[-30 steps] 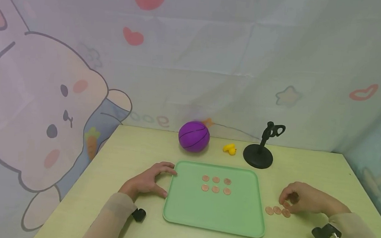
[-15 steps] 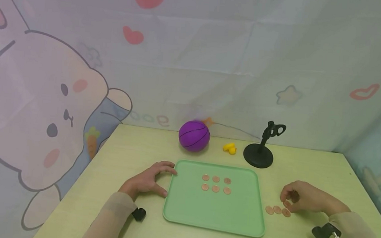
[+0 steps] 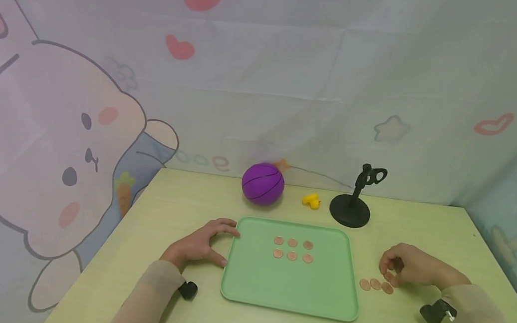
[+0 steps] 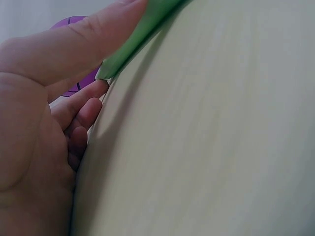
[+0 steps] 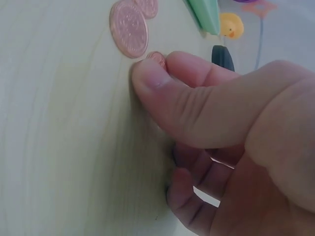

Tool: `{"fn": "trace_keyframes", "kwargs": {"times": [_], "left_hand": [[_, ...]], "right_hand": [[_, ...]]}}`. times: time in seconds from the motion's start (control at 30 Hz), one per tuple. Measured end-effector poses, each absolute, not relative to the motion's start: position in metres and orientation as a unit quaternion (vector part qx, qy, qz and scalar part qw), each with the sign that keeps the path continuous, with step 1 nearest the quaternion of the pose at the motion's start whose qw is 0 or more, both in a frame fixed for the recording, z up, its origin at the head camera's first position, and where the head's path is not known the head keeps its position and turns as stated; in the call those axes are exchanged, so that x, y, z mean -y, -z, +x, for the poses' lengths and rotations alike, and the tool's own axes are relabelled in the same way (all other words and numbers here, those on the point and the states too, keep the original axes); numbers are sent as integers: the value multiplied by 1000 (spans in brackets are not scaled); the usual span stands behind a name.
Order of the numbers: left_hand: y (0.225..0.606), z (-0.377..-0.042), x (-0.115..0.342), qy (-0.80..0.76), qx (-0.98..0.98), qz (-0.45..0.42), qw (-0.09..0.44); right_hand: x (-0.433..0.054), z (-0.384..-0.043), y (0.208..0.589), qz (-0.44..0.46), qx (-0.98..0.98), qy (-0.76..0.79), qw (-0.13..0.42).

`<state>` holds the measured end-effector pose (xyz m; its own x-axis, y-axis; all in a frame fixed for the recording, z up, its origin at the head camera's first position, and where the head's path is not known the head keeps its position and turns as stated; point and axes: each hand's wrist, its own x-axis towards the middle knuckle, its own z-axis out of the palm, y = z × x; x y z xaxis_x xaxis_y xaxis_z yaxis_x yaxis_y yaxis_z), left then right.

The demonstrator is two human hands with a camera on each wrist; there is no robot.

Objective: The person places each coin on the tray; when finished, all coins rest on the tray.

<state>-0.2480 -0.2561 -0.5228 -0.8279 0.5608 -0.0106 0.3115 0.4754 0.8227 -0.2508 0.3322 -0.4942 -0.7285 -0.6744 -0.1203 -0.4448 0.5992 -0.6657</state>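
A green tray (image 3: pixel 290 289) lies on the table with copper coins (image 3: pixel 293 243) on it in two rows of three. My left hand (image 3: pixel 201 242) touches the tray's left edge, thumb and fingers spread along the rim; the left wrist view shows the thumb over the green rim (image 4: pixel 147 29). Right of the tray, my right hand (image 3: pixel 413 266) pinches a copper coin (image 5: pixel 157 59) between thumb and index finger, low at the tabletop. The thumb hides part of this coin. Three more coins (image 3: pixel 376 284) lie in a short row beside these fingertips.
Behind the tray stand a purple ball (image 3: pixel 263 184), a small yellow rubber duck (image 3: pixel 311 201) and a black stand (image 3: pixel 350 210) with a round base. A printed cloth (image 3: pixel 291 83) hangs along the table's back edge.
Both hands stay nearly where they were. The right hand keeps its fingertips at the same coin, with only a slight shift; the tray and the other coins have not moved.
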Motion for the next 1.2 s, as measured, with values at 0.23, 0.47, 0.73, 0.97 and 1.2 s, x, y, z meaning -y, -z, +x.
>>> {"fn": "trace_keyframes", "kwargs": {"times": [0.23, 0.47, 0.73, 0.97, 1.2], "left_hand": [[524, -250, 257, -440, -850, 255, 139], [526, -250, 258, -440, -850, 255, 138], [524, -249, 257, -438, -851, 254, 141], [523, -249, 257, -444, -848, 250, 143], [524, -249, 257, -440, -849, 255, 141]], "right_hand": [[-334, -254, 495, -338, -872, 307, 175], [-336, -254, 496, -344, -869, 311, 172], [-337, -250, 500, -341, -874, 309, 156], [-335, -245, 496, -333, -879, 305, 154], [-335, -244, 497, -326, -876, 315, 163]]}}
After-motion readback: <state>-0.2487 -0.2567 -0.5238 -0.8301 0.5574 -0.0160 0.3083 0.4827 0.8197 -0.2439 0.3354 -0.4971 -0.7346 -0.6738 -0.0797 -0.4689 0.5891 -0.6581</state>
